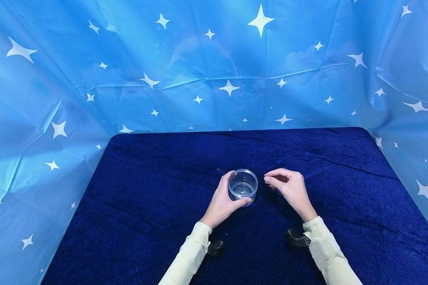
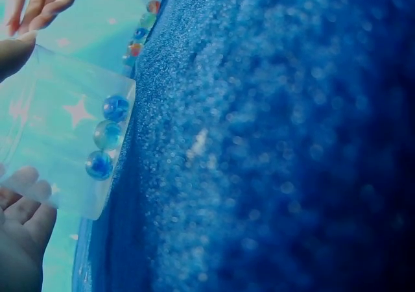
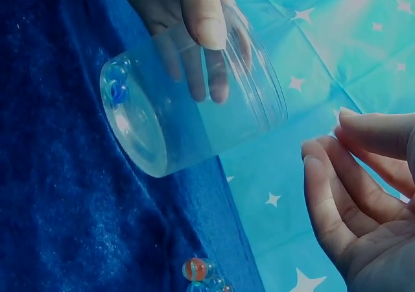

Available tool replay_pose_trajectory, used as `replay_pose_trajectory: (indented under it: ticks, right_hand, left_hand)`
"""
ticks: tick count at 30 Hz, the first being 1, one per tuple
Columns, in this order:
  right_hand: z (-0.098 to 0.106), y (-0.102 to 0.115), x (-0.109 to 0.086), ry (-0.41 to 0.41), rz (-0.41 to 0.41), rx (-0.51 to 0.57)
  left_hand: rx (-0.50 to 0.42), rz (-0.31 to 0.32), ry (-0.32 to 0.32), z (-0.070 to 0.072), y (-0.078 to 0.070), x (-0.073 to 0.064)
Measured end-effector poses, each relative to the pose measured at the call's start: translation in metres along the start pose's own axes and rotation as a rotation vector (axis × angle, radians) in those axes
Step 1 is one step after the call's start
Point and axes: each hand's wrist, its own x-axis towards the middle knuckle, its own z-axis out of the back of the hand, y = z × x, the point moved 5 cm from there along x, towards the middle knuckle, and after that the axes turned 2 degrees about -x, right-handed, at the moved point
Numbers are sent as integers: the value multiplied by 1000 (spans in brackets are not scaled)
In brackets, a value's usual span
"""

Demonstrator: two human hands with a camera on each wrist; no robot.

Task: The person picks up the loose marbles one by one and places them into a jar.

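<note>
My left hand [image 1: 221,202] grips a clear round plastic jar [image 1: 244,193] from its left side, thumb at the front and fingers behind. Three glass marbles [image 2: 107,135], blue and clear, show low inside it in the left wrist view. Just right of the jar is my right hand [image 1: 289,190], raised, its thumb and index fingertips close together; I cannot tell whether a marble is between them. Below that hand lie several loose marbles [image 3: 196,269], one with an orange band; the right hand mostly hides them in the head view.
A dark blue velvety cloth [image 1: 146,206] covers the table. Behind it and along both sides hangs a blue curtain [image 1: 185,55] with white stars. Black devices [image 1: 297,238] are worn at both wrists, over pale sleeves [image 1: 331,253].
</note>
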Motion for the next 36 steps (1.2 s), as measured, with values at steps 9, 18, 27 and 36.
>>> replay_pose_trajectory:
  ticks: [9,18,27,36]
  right_hand:
    - [8,-8,1,-16,-19,-14]
    - [23,-23,0,-75,-55,-98]
    - [40,-41,-2,-61,-110,-261]
    - [52,-61,-6,9,-181,-301]
  left_hand:
    - [-5,-18,-5,1,-2,0]
    - [-16,-10,-2,0,-1,0]
    - [-21,0,-1,0,-1,0]
    - [-15,5,4,0,-2,-1]
